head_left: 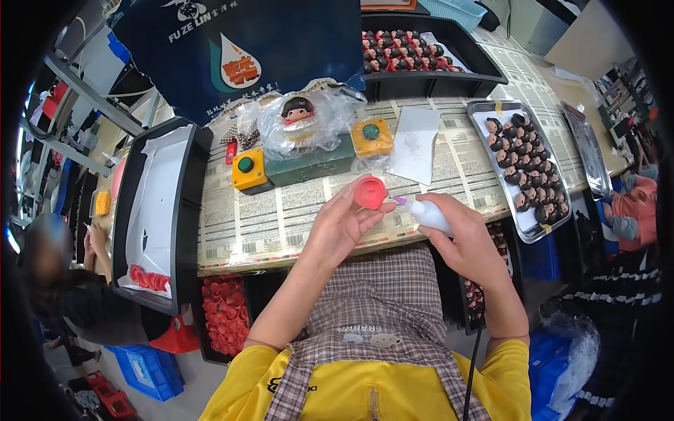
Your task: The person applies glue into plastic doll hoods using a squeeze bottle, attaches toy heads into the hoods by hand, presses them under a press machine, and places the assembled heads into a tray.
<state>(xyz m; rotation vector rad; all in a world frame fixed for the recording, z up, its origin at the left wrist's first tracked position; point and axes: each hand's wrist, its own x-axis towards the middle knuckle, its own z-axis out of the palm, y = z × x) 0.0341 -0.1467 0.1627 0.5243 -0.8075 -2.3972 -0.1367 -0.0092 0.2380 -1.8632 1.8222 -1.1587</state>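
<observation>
Between the fingers of my left hand [338, 223] is a small round red part [370, 191], its hollow side turned toward me. My right hand [460, 235] is wrapped round a white squeeze bottle [430, 216] with a purple nozzle [399, 201]. The nozzle tip points left, close to the rim of the red part; I cannot tell whether it touches. Beyond my hands, a doll head [297, 110] with black hair sits in clear plastic wrap on a green block [312, 165]. Yellow boxes with green buttons [251, 170] flank that block.
A metal tray [523, 223] of small black-haired doll heads lies on the right. A black crate [435, 88] with more stands at the back. Left is a black tray [184, 203] with red parts at its near end. A blue carton [239, 42] rises behind. Another person [84, 281] sits at left.
</observation>
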